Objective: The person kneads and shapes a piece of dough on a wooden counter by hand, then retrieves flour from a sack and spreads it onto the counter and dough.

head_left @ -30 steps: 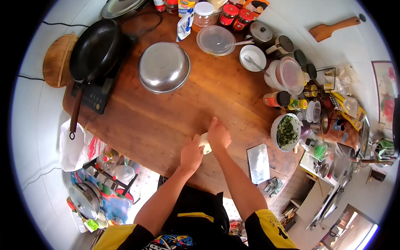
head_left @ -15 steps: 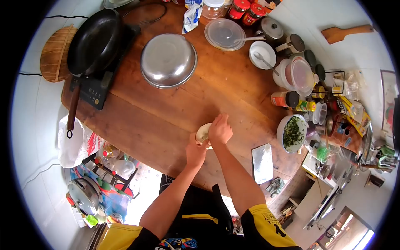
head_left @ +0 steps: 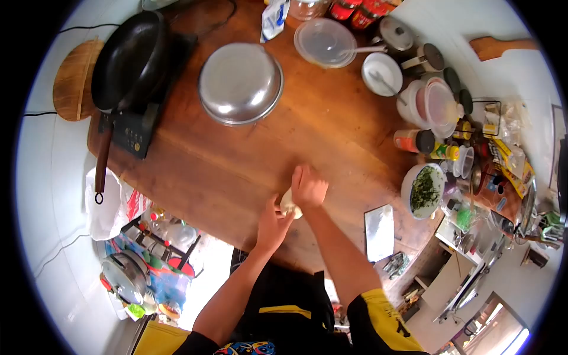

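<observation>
A small pale piece of dough (head_left: 289,205) lies on the wooden table in front of me, between my hands. My left hand (head_left: 274,226) holds its near left edge, with thumb and fingers curved round it. My right hand (head_left: 310,187) is closed over the dough's right side, knuckles up, and hides part of it. To the right sits a white bowl of chopped greens (head_left: 425,190). A broad cleaver-like metal blade (head_left: 379,232) lies near the table's right front edge.
An upturned metal bowl (head_left: 241,83) rests at the back of the table (head_left: 207,165). A black frying pan (head_left: 129,62) stands on an induction cooker (head_left: 135,131) at left. A clear lid (head_left: 325,42), a white bowl with a spoon (head_left: 381,74) and seasoning jars (head_left: 413,141) line the back right.
The dough looks narrower and more folded over now. My right hand has rolled into a tighter fist over it, and my left fingers have shifted slightly down and left. The view has shifted slightly.
</observation>
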The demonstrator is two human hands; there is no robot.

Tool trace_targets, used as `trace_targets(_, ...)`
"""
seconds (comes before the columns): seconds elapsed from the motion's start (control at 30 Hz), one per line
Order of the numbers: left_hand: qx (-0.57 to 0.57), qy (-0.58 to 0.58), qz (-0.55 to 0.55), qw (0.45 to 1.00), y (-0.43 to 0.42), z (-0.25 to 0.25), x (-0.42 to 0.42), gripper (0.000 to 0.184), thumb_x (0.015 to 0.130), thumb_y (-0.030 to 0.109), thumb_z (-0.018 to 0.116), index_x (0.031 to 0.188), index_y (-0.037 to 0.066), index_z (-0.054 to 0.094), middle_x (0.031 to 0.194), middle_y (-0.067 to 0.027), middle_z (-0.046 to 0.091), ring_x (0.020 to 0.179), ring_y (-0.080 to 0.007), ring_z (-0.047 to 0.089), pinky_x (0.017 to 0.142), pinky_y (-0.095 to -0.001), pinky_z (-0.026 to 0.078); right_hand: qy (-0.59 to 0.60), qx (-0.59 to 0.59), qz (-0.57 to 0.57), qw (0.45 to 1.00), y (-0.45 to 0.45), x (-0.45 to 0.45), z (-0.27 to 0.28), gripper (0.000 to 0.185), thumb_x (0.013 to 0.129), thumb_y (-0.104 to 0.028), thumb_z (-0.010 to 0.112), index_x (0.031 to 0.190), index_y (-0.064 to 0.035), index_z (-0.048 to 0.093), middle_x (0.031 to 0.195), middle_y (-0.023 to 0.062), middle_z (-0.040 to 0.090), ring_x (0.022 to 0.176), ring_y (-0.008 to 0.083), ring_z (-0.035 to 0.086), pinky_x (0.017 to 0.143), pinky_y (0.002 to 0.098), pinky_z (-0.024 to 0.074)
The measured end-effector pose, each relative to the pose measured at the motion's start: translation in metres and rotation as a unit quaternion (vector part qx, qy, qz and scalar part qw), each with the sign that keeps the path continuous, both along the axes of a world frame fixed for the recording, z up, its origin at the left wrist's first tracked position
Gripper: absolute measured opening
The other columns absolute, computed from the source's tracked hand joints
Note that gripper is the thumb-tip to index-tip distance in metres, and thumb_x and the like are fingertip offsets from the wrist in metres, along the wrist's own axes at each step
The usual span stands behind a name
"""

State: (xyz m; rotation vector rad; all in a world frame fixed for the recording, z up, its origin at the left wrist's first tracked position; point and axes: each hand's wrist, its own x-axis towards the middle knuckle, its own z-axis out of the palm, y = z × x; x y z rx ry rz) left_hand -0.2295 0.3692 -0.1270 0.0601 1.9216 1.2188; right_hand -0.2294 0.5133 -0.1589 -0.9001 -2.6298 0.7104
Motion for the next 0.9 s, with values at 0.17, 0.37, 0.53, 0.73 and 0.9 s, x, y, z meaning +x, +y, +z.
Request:
trace_targets(0.17,0.084,-0.124,0.218,0.964,0.040,0.008,0.012,0.042,0.085,0.015,0.071,0.115,-0.003,0.048,0.104,-0.0228,0.062,0.094,-0.0299,0.068,0.067,-0.0383,0.056,-0.240,-0.034,-0.098,0.965,0.007,-0.021,0.012,0.024,0.097,-0.028,0.051,0.084,-0.0098,0.061,0.074,0.0155,0.067,0.068,0.0341,0.067,0.056,0.0445,0.0525)
trace_targets(0.37,-0.102,0.207,-0.172,0.958,0.017,0.028,-0.016,0.031,0.084,0.008,0.066,0.112,0.004,0.056,0.095,-0.0196,0.061,0.083,-0.0410,0.062,0.071,-0.0456,0.051,-0.209,-0.098,-0.220,0.948,-0.005,0.013,0.027,0.029,0.098,-0.030,0.049,0.087,-0.0072,0.062,0.077,0.0180,0.069,0.073,0.0394,0.068,0.066,0.0493,0.0538)
trace_targets(0.53,-0.119,0.258,-0.233,0.930,0.030,0.030,-0.014,0.037,0.084,0.009,0.066,0.119,0.005,0.054,0.104,-0.0204,0.057,0.083,-0.0392,0.062,0.070,-0.0458,0.052,-0.161,-0.209,-0.269,0.926,-0.003,-0.003,0.008,0.020,0.095,-0.021,0.052,0.086,-0.0064,0.063,0.082,0.0144,0.065,0.076,0.0364,0.062,0.066,0.0483,0.0511)
trace_targets(0.73,0.045,0.088,-0.031,0.995,0.006,-0.010,-0.019,0.048,0.084,0.007,0.071,0.127,0.000,0.051,0.108,-0.0144,0.060,0.088,-0.0218,0.066,0.074,-0.0337,0.057,0.078,0.051,0.024,0.995,0.005,0.009,-0.004,0.025,0.095,-0.023,0.050,0.078,-0.0084,0.061,0.069,0.0144,0.063,0.065,0.0360,0.063,0.058,0.0484,0.0501)
trace_targets(0.9,0.008,-0.007,0.103,0.995,0.023,-0.019,-0.005,0.036,0.086,0.014,0.070,0.116,0.001,0.055,0.095,-0.0156,0.062,0.089,-0.0268,0.068,0.068,-0.0390,0.052,-0.150,0.038,-0.118,0.981,0.002,-0.014,0.006,0.026,0.096,-0.027,0.050,0.077,-0.0104,0.057,0.067,0.0093,0.065,0.055,0.0377,0.063,0.052,0.0486,0.0509)
